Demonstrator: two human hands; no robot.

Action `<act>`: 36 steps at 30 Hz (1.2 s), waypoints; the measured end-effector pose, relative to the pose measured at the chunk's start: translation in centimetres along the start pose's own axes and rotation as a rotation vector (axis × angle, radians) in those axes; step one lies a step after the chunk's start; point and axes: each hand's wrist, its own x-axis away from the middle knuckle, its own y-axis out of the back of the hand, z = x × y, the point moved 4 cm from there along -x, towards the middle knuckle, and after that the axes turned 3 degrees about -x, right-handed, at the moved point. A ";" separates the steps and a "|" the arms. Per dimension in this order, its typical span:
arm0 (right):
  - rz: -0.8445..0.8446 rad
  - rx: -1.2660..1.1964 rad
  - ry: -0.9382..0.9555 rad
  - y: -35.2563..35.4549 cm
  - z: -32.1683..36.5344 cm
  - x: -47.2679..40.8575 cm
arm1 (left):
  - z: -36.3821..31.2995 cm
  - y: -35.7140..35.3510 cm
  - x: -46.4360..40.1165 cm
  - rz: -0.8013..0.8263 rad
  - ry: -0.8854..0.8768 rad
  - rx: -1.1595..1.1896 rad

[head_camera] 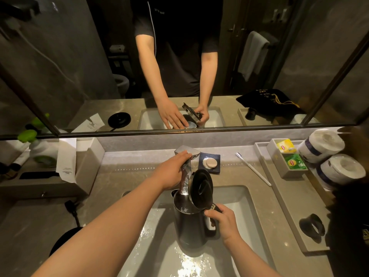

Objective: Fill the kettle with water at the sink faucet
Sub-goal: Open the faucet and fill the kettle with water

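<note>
A dark grey electric kettle (189,226) stands upright in the white sink basin (239,204), its round lid (201,189) flipped open. My right hand (223,222) is shut on the kettle's handle at its right side. The chrome faucet (185,176) slopes down so that its spout ends just over the kettle's open mouth. My left hand (171,170) rests on the faucet's lever at the top, fingers curled over it. Water glints inside the kettle and on the basin floor; I cannot make out a running stream.
The kettle's black base (63,238) with its cord lies on the counter at left. A soap dish (209,162) and a toothbrush (253,169) sit behind the sink. A tray with tea bags (287,154) and toilet rolls (323,146) stands at right. A mirror spans the wall.
</note>
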 end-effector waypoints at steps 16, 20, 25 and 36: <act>0.010 0.022 0.015 0.1 0.0 0.0 | 0.0 0.0 0.2 0.026 0.004 -0.061; -0.001 0.037 0.014 0.2 -0.1 -0.1 | 0.0 0.0 0.2 0.035 0.000 -0.076; 0.004 0.030 0.012 0.1 -0.2 -0.3 | 0.1 -0.1 0.3 0.046 -0.033 -0.132; 0.001 0.011 0.011 0.2 -0.5 -0.3 | -0.5 -0.3 0.0 0.205 -0.174 -0.392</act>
